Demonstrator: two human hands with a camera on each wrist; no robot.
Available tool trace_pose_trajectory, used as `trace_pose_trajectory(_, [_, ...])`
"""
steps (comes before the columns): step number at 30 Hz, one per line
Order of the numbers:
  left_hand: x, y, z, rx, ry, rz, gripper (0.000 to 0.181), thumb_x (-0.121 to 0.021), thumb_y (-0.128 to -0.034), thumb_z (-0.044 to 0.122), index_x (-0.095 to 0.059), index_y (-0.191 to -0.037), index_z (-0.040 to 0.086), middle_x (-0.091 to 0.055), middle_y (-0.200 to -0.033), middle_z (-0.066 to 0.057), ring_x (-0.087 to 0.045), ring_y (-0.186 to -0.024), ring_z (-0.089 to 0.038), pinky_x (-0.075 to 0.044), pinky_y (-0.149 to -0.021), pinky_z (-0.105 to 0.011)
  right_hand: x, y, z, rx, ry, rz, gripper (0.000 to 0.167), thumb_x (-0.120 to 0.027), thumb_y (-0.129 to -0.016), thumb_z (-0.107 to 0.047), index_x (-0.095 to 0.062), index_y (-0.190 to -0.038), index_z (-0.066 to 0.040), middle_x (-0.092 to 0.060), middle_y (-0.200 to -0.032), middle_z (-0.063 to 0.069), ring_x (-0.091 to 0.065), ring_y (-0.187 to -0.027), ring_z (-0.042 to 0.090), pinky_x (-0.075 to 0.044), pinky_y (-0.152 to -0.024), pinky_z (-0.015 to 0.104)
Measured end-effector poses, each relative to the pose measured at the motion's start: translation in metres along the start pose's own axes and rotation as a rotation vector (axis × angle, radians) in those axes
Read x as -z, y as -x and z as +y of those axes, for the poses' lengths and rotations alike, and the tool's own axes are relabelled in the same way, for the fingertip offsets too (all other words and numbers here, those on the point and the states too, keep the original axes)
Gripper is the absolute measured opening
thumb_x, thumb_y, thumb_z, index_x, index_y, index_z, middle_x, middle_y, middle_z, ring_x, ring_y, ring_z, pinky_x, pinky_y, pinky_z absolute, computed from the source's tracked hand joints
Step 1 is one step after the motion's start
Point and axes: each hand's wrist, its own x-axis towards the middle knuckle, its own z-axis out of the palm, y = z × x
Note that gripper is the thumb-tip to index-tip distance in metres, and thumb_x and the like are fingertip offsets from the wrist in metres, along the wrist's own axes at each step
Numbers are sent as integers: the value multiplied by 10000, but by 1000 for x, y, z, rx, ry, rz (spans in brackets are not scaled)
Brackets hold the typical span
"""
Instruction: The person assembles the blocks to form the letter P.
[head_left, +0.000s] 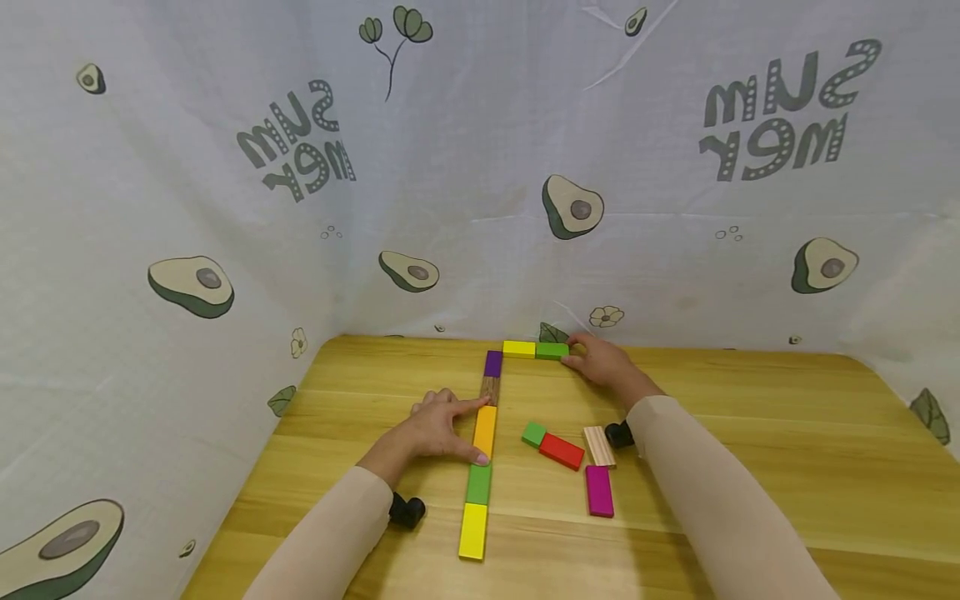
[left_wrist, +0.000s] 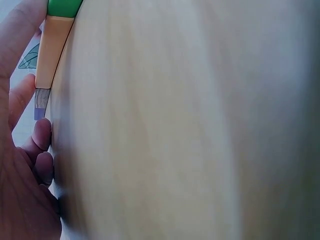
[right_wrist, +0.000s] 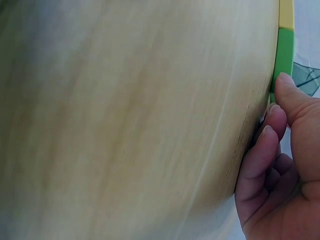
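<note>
My left hand (head_left: 437,425) lies beside a line of wooden blocks, thumb and index finger spread along the orange block (head_left: 484,432). Its index tip touches near the brown block (head_left: 490,390); the thumb tip is where the orange block meets a green block (head_left: 478,485). In the left wrist view the other fingers are bent beside the line. My right hand (head_left: 602,365) pinches the right end of a far green block (head_left: 552,351) between thumb and finger. That block lies against a yellow block (head_left: 519,349). The right wrist view shows the remaining fingers curled.
A purple block (head_left: 493,364) ends the line at the back, a yellow block (head_left: 472,532) at the front. Between the arms lie a small green block (head_left: 534,434), a red block (head_left: 562,451), a striped wood block (head_left: 599,447) and a magenta block (head_left: 599,491). Patterned cloth (head_left: 480,167) hangs behind.
</note>
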Motion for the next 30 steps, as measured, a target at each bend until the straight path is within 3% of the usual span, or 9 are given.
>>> trace_pose_trajectory(17, [0, 0, 2, 17, 1, -4, 1006, -887, -638, 661, -427, -1517, 496, -476, -1063, 8, -379, -954, -202, -295, -782, -360, 0, -1, 0, 12, 29, 4, 497, -535, -1050, -439, -491, -1426, -117, -528, -1475, 273, -490, -1348, 501, -358, -1129, 629])
trace_pose_trajectory(22, [1, 0, 1, 5, -1, 1, 1009, -884, -636, 667, -423, -1517, 499, -473, -1047, 13, -380, -945, -194, -285, -784, -360, 0, 2, 2, 14, -42, 15, 589, -555, -1031, -473, -433, -1493, -128, -445, -1545, 272, -432, -1393, 514, -316, -1149, 657])
trace_pose_trajectory(25, [1, 0, 1, 7, 0, 0, 1010, -886, -634, 666, -423, -1516, 501, -472, -1048, 10, -380, -943, -197, -286, -782, -362, 1, 10, 5, 51, -127, 27, 619, -578, -1028, -451, -400, -1523, -126, -469, -1512, 283, -510, -1311, 484, -378, -1103, 642])
trace_pose_trajectory(28, [1, 1, 2, 12, 2, -3, 1012, -888, -632, 665, -425, -1516, 499, -474, -1060, 7, -382, -953, -200, -294, -786, -365, 0, 23, 9, 89, -207, 12, 630, -606, -1023, -421, -399, -1536, -119, -590, -1284, 279, -604, -1055, 387, -501, -926, 523])
trace_pose_trajectory(30, [2, 1, 3, 14, 3, -2, 1012, -890, -635, 659, -425, -1518, 494, -473, -1064, 6, -382, -959, -202, -297, -788, -366, 0, 33, 13, 102, -259, -12, 628, -629, -1015, -402, -416, -1532, -117, -616, -1100, 215, -581, -921, 297, -493, -804, 419])
